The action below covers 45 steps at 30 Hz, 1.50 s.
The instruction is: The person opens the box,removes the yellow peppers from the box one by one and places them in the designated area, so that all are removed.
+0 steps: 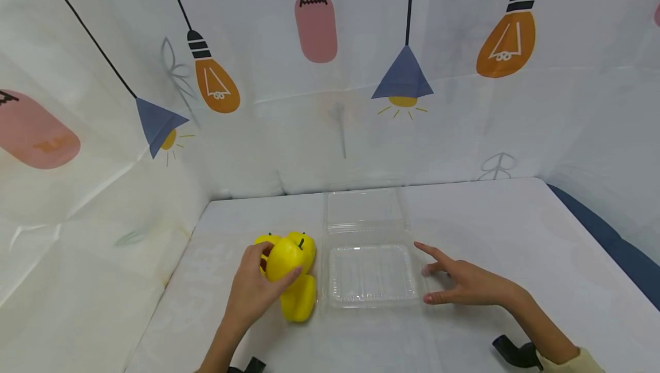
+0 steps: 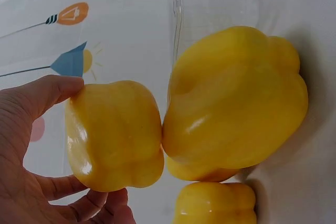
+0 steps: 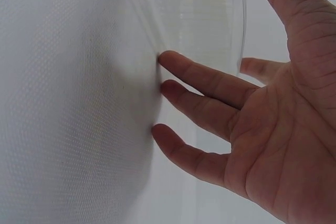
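Observation:
My left hand (image 1: 251,291) grips a yellow bell pepper (image 1: 285,259) between thumb and fingers, above the other peppers. In the left wrist view this held pepper (image 2: 115,136) appears against a larger yellow pepper (image 2: 236,103). More yellow bell peppers stand close by: one in front (image 1: 299,299) and one behind (image 1: 308,247). To their right lies a clear plastic clamshell box (image 1: 372,275), its lid (image 1: 365,208) folded back. Beside the box's right edge, my right hand (image 1: 469,285) has its fingers spread and holds nothing; some fingertips (image 3: 167,59) reach down at the table surface.
The white-covered table (image 1: 479,212) reaches back to a hanging sheet (image 1: 289,144) printed with lamps and bulbs. A dark blue object (image 1: 613,235) shows past the table's right edge. Black wrist mounts (image 1: 515,353) sit on the arms.

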### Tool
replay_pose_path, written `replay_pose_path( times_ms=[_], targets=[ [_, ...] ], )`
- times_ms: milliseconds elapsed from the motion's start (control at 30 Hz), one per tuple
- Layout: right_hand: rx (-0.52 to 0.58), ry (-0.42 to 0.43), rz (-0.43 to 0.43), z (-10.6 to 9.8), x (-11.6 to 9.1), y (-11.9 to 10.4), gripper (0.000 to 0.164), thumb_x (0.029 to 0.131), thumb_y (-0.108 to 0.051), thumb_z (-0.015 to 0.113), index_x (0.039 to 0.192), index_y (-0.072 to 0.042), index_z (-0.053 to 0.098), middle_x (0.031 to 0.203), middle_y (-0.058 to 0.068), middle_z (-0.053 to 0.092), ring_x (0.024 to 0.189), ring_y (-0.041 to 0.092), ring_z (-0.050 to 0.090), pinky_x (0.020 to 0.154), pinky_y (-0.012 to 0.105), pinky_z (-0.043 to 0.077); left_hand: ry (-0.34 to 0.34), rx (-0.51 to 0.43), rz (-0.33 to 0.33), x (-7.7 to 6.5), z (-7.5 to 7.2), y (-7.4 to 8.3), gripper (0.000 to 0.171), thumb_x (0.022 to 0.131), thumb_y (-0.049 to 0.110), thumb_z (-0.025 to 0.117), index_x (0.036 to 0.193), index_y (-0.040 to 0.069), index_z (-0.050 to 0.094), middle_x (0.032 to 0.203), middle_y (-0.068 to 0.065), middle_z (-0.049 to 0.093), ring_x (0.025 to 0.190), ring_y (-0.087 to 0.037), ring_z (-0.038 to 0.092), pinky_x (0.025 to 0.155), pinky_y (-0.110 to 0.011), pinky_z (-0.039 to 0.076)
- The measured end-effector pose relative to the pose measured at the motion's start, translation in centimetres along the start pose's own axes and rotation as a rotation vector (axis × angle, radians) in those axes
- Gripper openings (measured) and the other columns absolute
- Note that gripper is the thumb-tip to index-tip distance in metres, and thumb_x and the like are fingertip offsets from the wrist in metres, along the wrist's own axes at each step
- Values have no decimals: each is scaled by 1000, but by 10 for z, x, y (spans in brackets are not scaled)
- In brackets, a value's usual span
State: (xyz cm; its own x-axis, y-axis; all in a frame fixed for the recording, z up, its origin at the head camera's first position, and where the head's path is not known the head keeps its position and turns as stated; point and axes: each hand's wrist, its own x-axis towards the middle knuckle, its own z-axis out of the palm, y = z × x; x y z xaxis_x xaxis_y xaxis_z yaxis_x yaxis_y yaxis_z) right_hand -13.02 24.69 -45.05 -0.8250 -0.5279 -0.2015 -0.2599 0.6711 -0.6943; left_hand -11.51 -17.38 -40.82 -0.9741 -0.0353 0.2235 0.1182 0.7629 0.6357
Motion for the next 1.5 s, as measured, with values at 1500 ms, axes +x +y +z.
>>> replay_pose_path(
  times_ms=[1500],
  targets=[
    [5,1,-11,1,-1,-1,98,79,-48,71,151,-26,9,125,7,58,121,38,46,89,65,37,-344,198,-297,-4,-58,-23,72,65,65,73,100,6,49,82,-4,55,66,-18,49,55,-30,39]
  ],
)
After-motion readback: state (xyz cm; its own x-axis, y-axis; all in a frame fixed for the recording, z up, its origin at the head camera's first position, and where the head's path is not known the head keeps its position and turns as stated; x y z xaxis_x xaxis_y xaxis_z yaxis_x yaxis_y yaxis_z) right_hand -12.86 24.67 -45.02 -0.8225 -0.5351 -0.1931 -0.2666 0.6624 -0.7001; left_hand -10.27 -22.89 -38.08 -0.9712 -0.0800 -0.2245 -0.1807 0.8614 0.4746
